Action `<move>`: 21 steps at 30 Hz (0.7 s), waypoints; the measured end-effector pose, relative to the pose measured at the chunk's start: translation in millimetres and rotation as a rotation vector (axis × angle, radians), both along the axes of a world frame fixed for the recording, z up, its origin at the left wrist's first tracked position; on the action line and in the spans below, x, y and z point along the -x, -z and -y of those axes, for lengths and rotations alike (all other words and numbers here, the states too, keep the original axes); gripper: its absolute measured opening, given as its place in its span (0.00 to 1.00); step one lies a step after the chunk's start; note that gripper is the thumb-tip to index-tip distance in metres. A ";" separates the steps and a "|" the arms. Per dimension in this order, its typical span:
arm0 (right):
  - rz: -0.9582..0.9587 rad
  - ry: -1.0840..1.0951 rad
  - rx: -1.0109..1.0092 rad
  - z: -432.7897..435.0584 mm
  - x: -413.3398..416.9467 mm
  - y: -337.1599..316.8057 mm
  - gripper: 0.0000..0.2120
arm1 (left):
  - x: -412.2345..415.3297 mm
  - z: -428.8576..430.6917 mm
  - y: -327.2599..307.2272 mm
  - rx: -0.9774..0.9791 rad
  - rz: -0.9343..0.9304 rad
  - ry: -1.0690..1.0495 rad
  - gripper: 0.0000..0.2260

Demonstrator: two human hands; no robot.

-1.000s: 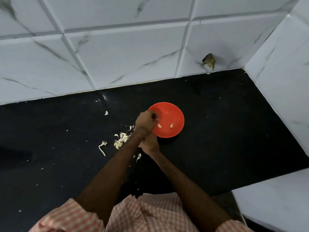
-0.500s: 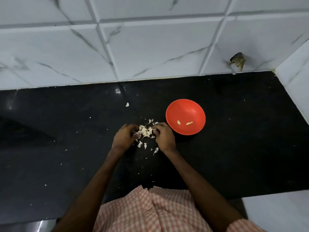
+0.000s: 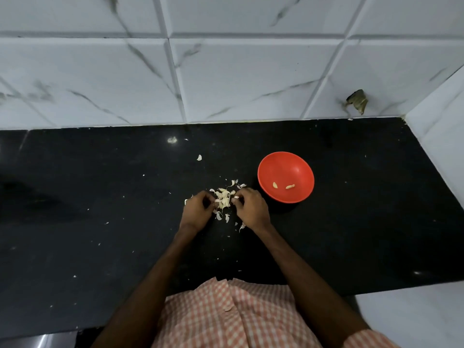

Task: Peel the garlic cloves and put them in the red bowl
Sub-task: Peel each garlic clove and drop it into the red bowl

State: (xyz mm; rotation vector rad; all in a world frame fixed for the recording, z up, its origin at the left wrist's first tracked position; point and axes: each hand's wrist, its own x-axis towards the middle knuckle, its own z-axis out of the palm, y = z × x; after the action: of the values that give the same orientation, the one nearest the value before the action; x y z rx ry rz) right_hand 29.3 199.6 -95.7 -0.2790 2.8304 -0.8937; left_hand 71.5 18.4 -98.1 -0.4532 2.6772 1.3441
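The red bowl [image 3: 286, 165] stands on the black counter [image 3: 351, 222], right of centre, with two peeled garlic cloves [image 3: 275, 185] in its bottom. Left of the bowl lies a small pile of garlic cloves and loose skins [image 3: 223, 198]. My left hand [image 3: 197, 212] rests at the pile's left edge with its fingers curled into it; what lies between the fingertips is hidden. My right hand [image 3: 251, 210] is at the pile's right edge, between pile and bowl, and its fingertips pinch a small white garlic piece [image 3: 236, 197].
Bits of garlic skin [image 3: 199, 157] are scattered over the counter around the pile. White marbled wall tiles [image 3: 251, 79] close off the back, and a tiled side wall [image 3: 442, 136] rises at the right. The counter's front edge runs just before my checked shirt.
My left hand has left the bowl and come down to the garlic pile. Both hands now sit on either side of the pile. The view has swung left.
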 end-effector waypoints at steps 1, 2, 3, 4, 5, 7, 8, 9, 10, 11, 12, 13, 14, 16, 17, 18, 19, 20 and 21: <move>-0.002 0.038 0.076 0.9 0.0 -0.3 0.05 | -0.2 1.5 -0.4 0.005 0.002 -0.002 0.07; 0.011 0.079 0.161 2.7 0.0 -0.5 0.04 | -0.2 3.1 -1.1 0.018 0.004 0.002 0.07; 0.038 0.115 0.244 4.6 -0.4 -1.7 0.05 | -0.2 4.7 -1.7 0.031 0.003 0.008 0.07; 0.074 0.147 0.312 6.3 -1.0 -2.8 0.06 | -0.1 5.6 -2.4 0.035 -0.001 0.012 0.07; 0.099 0.172 0.367 8.2 -1.8 -3.8 0.07 | 0.4 6.9 -2.6 0.033 -0.006 0.013 0.06; 0.139 0.221 0.458 11.3 -3.4 -3.4 0.07 | 0.7 8.5 -2.6 0.029 -0.011 0.009 0.05; 0.159 0.242 0.502 12.3 -4.0 -3.6 0.07 | 0.5 8.5 -2.9 0.027 -0.022 0.003 0.05; 0.177 0.255 0.543 12.9 -4.7 -4.2 0.07 | 0.5 8.2 -3.1 0.015 -0.040 -0.005 0.05; 0.191 0.267 0.578 13.5 -5.4 -5.6 0.07 | 0.4 8.0 -3.6 -0.015 -0.066 -0.007 0.05; 0.200 0.281 0.613 13.9 -6.4 -7.5 0.07 | 0.3 7.4 -3.1 -0.063 -0.090 0.005 0.06; 0.203 0.297 0.643 14.3 -7.2 -9.6 0.07 | 0.2 5.5 -3.8 -0.128 -0.104 0.032 0.07; 0.201 0.309 0.673 14.9 -7.9 -12.0 0.06 | -0.5 2.5 -4.8 -0.208 -0.099 0.060 0.07; 0.200 0.318 0.697 15.7 -8.7 -13.4 0.05 | -1.4 -1.3 -5.7 -0.277 -0.087 0.076 0.08; 0.209 0.308 0.730 17.5 -10.4 -15.9 0.03 | -2.7 -8.1 -7.0 -0.336 -0.105 0.048 0.07; 0.216 0.294 0.740 17.9 -10.9 -16.6 0.03 | -2.5 -10.9 -7.9 -0.348 -0.118 0.015 0.07; 0.224 0.278 0.746 18.0 -11.1 -17.3 0.04 | -2.2 -12.6 -8.8 -0.364 -0.123 -0.020 0.06; 0.229 0.262 0.753 18.0 -11.5 -18.0 0.04 | -1.8 -13.1 -9.7 -0.385 -0.121 -0.052 0.07; 0.229 0.247 0.753 18.0 -11.4 -18.5 0.05 | -1.1 -12.8 -10.7 -0.404 -0.118 -0.075 0.07; 0.228 0.234 0.749 18.2 -11.5 -19.3 0.05 | -0.6 -12.3 -11.6 -0.425 -0.113 -0.092 0.08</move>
State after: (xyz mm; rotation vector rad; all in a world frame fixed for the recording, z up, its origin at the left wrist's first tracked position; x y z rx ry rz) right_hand 40.8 181.3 -76.4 0.0767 2.2374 -1.8749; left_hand 72.1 30.7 -86.4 -0.4642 2.3725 1.9547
